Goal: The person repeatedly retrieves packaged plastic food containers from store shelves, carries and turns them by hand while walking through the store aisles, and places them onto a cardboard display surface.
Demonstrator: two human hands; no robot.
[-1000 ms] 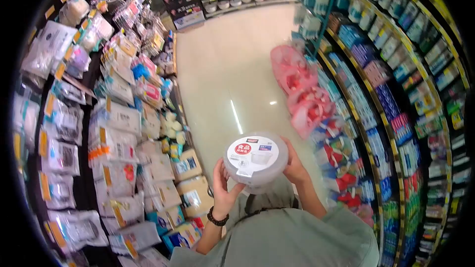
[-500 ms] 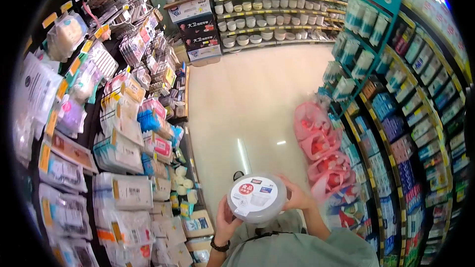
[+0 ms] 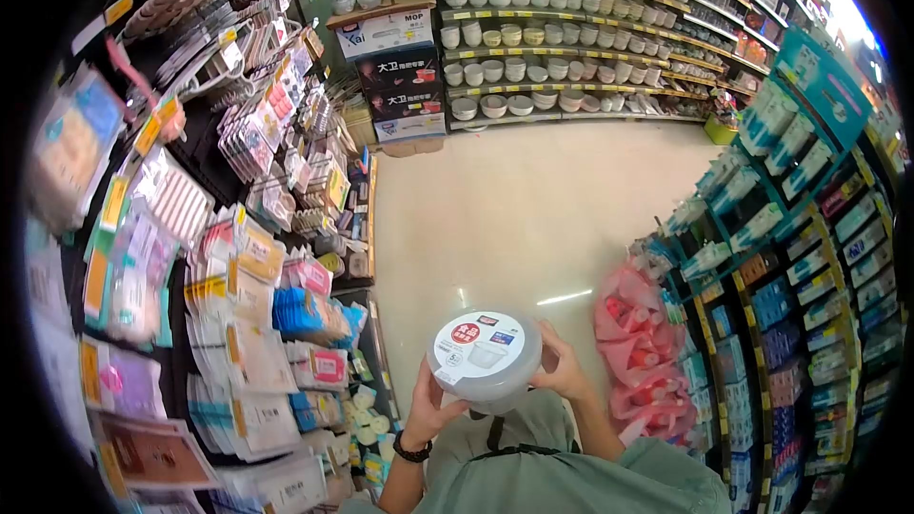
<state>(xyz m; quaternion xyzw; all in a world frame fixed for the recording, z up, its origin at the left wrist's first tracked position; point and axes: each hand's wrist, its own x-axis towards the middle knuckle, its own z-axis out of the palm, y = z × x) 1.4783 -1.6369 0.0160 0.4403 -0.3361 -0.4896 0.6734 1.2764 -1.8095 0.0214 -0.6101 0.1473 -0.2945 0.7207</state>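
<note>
A round, translucent plastic food container with a white printed label on its lid is held in front of my waist. My left hand, with a dark bracelet at the wrist, grips its left side. On the opposite side, my right hand has its fingers wrapped round the wall. The lid faces up toward me, slightly tilted. Parts of the fingers are hidden behind the container.
Hanging packets crowd the left shelving. Stacked mop boxes and shelves of bowls stand at the far end. Pink bags sit on the floor at right, beside a teal display rack and curved shelves of boxes.
My view has shifted forward along the aisle, and the bowl shelves look nearer. Both hands still hold the container, which sits slightly higher and further left in view.
</note>
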